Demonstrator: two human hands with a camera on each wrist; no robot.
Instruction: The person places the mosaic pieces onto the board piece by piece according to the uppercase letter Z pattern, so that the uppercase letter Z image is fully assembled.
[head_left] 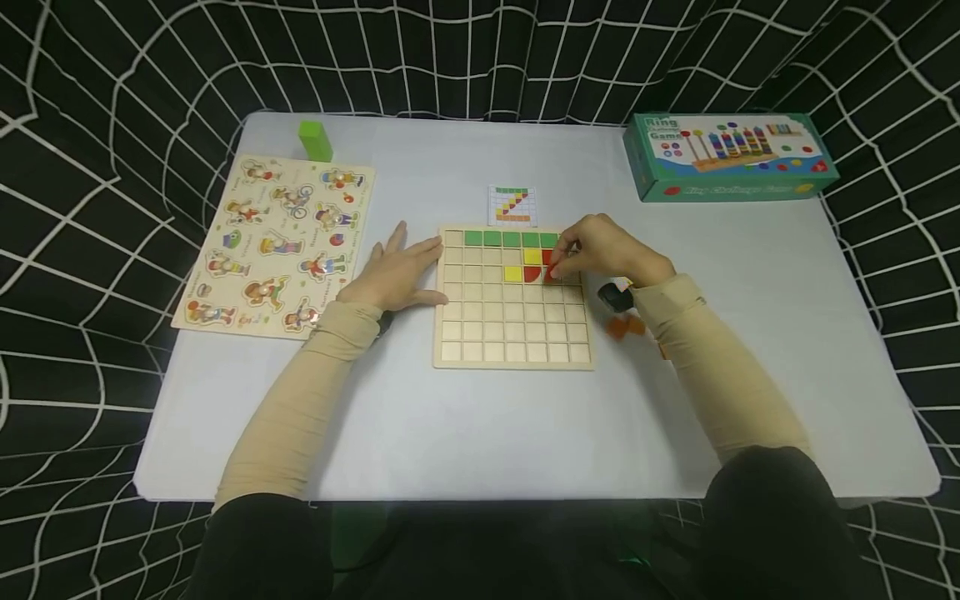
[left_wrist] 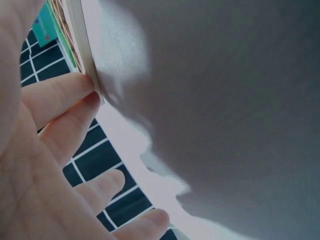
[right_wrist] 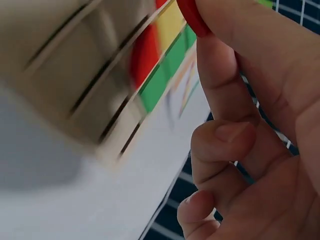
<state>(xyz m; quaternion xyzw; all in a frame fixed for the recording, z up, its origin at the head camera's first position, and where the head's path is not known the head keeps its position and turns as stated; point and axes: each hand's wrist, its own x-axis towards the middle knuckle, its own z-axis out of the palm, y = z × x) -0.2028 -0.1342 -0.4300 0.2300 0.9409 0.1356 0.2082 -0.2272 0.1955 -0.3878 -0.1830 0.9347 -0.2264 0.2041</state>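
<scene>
A wooden grid board (head_left: 513, 365) lies mid-table. Several green tiles (head_left: 511, 239) fill most of its top row, with yellow tiles (head_left: 513, 273) and red pieces (head_left: 532, 273) in the rows below. My left hand (head_left: 393, 271) spreads its fingers against the board's left edge; in the left wrist view the fingertips (left_wrist: 90, 90) touch its side. Over the board's upper right, my right hand (head_left: 603, 248) pinches a red piece (right_wrist: 194, 17) between thumb and finger. Its full outline is hidden by the fingers. Behind the board lies a pattern card (head_left: 513, 206) with coloured squares.
Orange pieces (head_left: 617, 327) lie right of the board, near my right forearm. A wooden picture puzzle (head_left: 281, 225) takes up the left side, with a green block (head_left: 315, 142) behind it. A green game box (head_left: 731, 158) stands at the back right. White netting surrounds the table.
</scene>
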